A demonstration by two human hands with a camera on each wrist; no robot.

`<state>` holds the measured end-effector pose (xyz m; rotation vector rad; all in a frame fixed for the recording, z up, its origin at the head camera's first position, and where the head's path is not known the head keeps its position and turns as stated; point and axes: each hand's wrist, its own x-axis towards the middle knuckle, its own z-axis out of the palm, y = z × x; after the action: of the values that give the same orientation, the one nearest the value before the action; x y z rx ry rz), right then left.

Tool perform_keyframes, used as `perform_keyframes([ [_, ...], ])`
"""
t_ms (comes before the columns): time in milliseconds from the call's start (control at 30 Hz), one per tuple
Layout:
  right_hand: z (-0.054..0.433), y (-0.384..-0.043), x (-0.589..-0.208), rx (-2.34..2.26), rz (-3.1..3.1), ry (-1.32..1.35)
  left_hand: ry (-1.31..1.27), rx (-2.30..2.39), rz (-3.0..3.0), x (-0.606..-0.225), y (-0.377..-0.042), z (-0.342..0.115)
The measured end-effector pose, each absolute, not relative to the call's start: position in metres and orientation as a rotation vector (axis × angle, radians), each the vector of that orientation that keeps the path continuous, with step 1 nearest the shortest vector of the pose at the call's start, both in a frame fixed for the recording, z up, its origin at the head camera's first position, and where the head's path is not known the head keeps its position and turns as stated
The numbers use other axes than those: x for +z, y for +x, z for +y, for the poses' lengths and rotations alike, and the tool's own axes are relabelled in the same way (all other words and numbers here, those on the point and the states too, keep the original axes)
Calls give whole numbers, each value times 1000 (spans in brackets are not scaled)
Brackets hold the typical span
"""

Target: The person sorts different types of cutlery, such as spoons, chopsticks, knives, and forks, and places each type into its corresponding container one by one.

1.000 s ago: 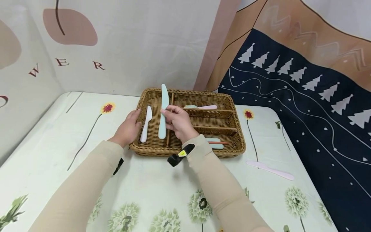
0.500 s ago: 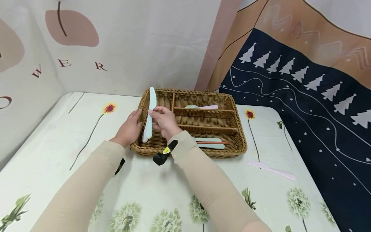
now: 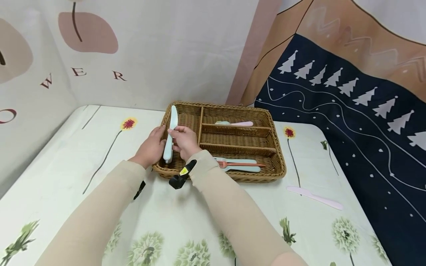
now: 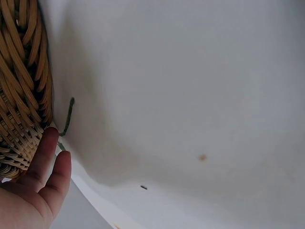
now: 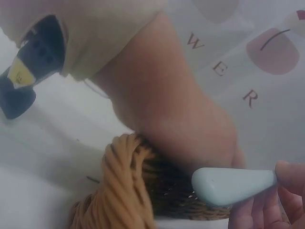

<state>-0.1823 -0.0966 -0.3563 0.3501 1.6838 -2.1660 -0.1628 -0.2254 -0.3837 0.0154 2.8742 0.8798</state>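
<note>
My right hand (image 3: pixel 184 141) pinches a light blue table knife (image 3: pixel 173 116) between thumb and fingers, blade pointing away. That knife is over the left, long compartment of a brown wicker cutlery basket (image 3: pixel 280 149), lined up above a whitish knife that it mostly covers. In the right wrist view, the light blue handle (image 5: pixel 233 183) sticks out from the fingers. My left hand (image 3: pixel 150 147) rests on the basket's left rim. Its thumb lies toward the inside, and in the left wrist view its straight fingers (image 4: pixel 59 176) lie along the outer wicker wall (image 4: pixel 24 71).
An orange fork (image 3: pixel 241 164) lies between light blue cutlery (image 3: pixel 246 169) in the front right compartment. A pink-handled piece (image 3: pixel 243 123) and a light blue one are in the back right compartment. On the tablecloth, right of the basket, lies a pink knife (image 3: pixel 314 197).
My right hand has carried the light blue knife leftward from beside the divider, then down over the whitish knife. The left hand has stayed at the rim.
</note>
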Motion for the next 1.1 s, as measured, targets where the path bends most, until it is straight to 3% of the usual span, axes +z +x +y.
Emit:
perform_keyframes([
  [300,-97,-187,-377,-2138,1652,401,27,872,2878,-386,-163,-227],
  [1100,-101,-190,-389,-2008,1738,403,21,857,2873,-384,-162,-226],
])
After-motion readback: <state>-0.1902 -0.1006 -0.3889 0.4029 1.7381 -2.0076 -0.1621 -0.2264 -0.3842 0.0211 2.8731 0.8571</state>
